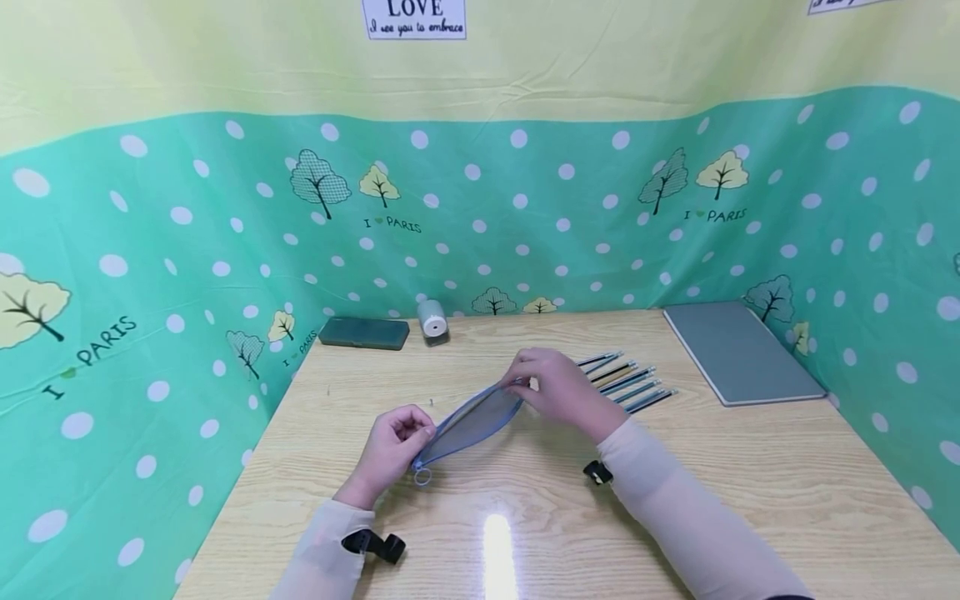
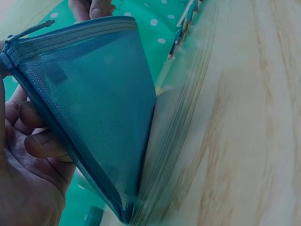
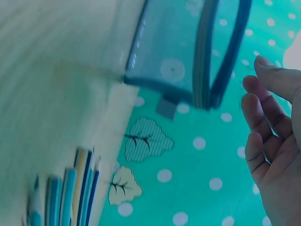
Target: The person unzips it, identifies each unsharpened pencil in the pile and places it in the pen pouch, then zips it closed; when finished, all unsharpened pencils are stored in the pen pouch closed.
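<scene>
The blue mesh pouch [image 1: 480,421] is held in the air over the counter [image 1: 585,550], roughly in front of the person's chest, slanting up from the left hand [image 1: 390,442] toward the right hand [image 1: 555,383]. The left hand's fingers are clamped on the end with the zip, close to the ring pull [image 1: 422,477] that dangles just beneath; a hold at that corner probably steadies the zip side and leaves the long edge free. In the left wrist view the zip edge is uppermost and the mesh drops below it to a corner, a tilt that likely lets the mouth face up; whether that corner touches the wood cannot be told. The right hand overlaps the far end in the head view, yet the right wrist view shows its fingers loosely bent and slightly apart, with a gap to the pouch, so they seem clamped on nothing. That view also shows space between the zip strip and the other rim, so the mouth appears parted. Both forearms come in from the near side and converge, the right one reaching farther forward with its wrist raised and palm turned inward. The pencils [image 1: 637,392] lie side by side just past the right hand, an arrangement that probably makes each easy to reach, with the grey notebook [image 1: 750,354] farther right.
</scene>
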Demonstrator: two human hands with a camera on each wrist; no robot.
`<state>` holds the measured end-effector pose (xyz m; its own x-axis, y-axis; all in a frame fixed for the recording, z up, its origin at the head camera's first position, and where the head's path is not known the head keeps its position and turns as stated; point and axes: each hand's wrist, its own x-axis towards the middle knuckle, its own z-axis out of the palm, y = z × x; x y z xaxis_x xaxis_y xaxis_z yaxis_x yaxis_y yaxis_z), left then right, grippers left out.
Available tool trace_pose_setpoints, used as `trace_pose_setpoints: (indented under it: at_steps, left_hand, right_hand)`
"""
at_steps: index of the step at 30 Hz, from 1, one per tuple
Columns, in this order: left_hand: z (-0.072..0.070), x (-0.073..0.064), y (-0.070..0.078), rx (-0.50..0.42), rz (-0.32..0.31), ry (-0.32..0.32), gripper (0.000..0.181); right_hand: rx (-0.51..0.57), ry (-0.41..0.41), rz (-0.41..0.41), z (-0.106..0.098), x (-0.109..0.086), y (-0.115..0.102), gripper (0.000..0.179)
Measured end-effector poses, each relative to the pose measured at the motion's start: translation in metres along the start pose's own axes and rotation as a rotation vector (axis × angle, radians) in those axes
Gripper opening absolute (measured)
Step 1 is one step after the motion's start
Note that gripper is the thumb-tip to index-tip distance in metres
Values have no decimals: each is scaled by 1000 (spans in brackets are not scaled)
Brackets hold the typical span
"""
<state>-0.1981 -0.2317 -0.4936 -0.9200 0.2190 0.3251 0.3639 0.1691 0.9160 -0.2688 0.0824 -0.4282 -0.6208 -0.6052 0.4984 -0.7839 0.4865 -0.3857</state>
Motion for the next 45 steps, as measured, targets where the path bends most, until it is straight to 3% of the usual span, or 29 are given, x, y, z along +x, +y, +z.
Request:
trace_pose_setpoints:
  at_steps: [16,36,45]
  left_hand:
    - [-2,0,1,8,-11,14,6]
    - [-1,1,3,-2,-18,25,6]
    - [-2,1,3,4,-22,21,6]
  right_hand:
    - [-7,45,246,-42,-8,35,16]
    - [-4,-18,461,-41,-24,85,7]
    - [18,-106,544,-36,-35,107,6]
